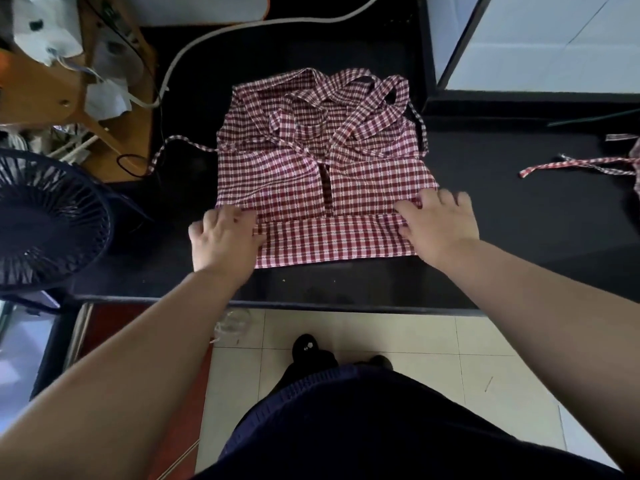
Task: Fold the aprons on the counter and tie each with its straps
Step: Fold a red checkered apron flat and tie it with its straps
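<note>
Red-white checked fabric apron (322, 174) lies mid black worktop (502, 209), sides folded in, straps (363, 109) loose on top. L hand (225, 237) pinches near-left fold; R hand (440, 223) presses near-right, fingers flat. Est. remaining: fold up, tie; 2nd checked apron (588, 166) at right untouched

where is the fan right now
In the head view the dark fan sits at the far left edge, left of the left hand on the apron.
</note>
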`<state>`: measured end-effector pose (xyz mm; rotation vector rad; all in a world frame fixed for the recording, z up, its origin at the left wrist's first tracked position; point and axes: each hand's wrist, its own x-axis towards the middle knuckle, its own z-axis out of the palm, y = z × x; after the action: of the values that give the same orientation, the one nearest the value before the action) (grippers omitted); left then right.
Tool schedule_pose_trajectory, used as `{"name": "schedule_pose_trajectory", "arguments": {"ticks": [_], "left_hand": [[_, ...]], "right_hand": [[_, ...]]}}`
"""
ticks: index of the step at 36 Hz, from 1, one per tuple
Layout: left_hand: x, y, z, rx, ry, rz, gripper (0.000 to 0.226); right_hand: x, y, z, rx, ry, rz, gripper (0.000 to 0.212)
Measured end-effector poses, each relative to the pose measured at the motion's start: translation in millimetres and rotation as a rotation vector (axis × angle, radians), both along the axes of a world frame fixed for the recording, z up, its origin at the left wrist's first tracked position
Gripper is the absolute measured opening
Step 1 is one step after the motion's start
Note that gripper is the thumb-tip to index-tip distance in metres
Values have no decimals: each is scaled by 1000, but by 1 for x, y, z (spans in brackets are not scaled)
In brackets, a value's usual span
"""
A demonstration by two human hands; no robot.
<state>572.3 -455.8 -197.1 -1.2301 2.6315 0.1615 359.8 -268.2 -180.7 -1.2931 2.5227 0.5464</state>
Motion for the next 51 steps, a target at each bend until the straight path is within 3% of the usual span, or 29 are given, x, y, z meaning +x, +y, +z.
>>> {"name": "schedule_pose_trajectory", "arguments": {"ticks": [2, 4, 7, 11, 20, 24, 31, 37, 41, 43, 47, 51], "left_hand": [[1, 16, -3, -36, 96, -140, 44], [2, 30, -6, 109, 138, -219, 51], [7, 42, -14, 301, 74, -183, 57], [15, 44, -21, 266, -33, -257, 71], [17, 29, -2, 390, 246, -185, 30], [11, 26, -3, 352, 267, -205, 18], [-33, 4, 8, 315, 376, -177, 38], [-67, -21, 6, 303, 242, -251, 57], [-71, -26, -4, 312, 184, -205, 53], [-68, -25, -8, 288, 233, -145, 50], [-59, -24, -14, 267, 351, -131, 33], [-50, -26, -21, 194, 441, -195, 25]], "right_hand": [[7, 2, -2, -90, -8, 99, 40], [14, 4, -7, -131, -88, 136, 39], [20, 7, -14, -62, -239, 30, 53], [16, 7, -14, -18, -323, 5, 60], [28, 10, -7, -80, -380, -60, 30], [24, 5, -4, -131, -405, -53, 31], [-2, -38, 2, -459, -382, -243, 33], [-23, -69, -4, -333, -414, -385, 49], [-25, -76, -15, -213, -389, -371, 32], [-22, -75, -15, -293, -325, -364, 23], [-18, -74, -6, -580, -182, -250, 25], [-20, -74, 4, -699, -231, -121, 21]]}}
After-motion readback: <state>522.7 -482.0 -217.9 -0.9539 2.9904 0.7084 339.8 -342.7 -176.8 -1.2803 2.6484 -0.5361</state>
